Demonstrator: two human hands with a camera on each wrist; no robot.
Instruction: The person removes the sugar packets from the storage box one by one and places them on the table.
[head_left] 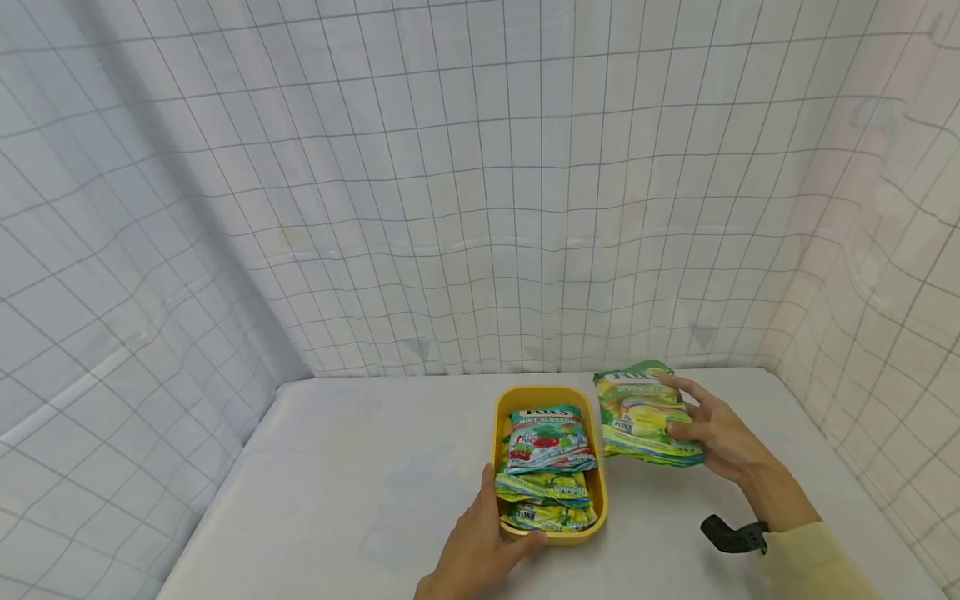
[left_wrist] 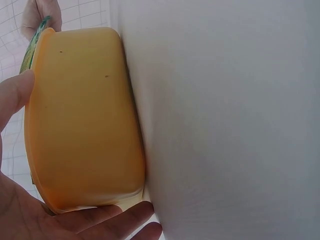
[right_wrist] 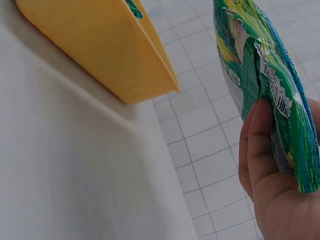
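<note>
My right hand (head_left: 723, 437) pinches a green and yellow Fox's candy bag (head_left: 637, 408) in the air just right of the yellow tub (head_left: 546, 394). In the right wrist view the bag (right_wrist: 250, 65) is seen edge-on, with fingers on its back. My left hand (head_left: 476, 542) grips the tub's near left corner, its thumb on the near side and its fingers along the left side. Inside the tub, a teal and red Mint Blossom bag (head_left: 547, 442) lies on top, and green and yellow bags (head_left: 547, 515) show nearer me.
The tub stands on a white-covered table (head_left: 360, 483). White sheeting with a grey grid (head_left: 525, 208) hangs behind the table and at both sides. A black band (head_left: 735, 536) is on my right wrist.
</note>
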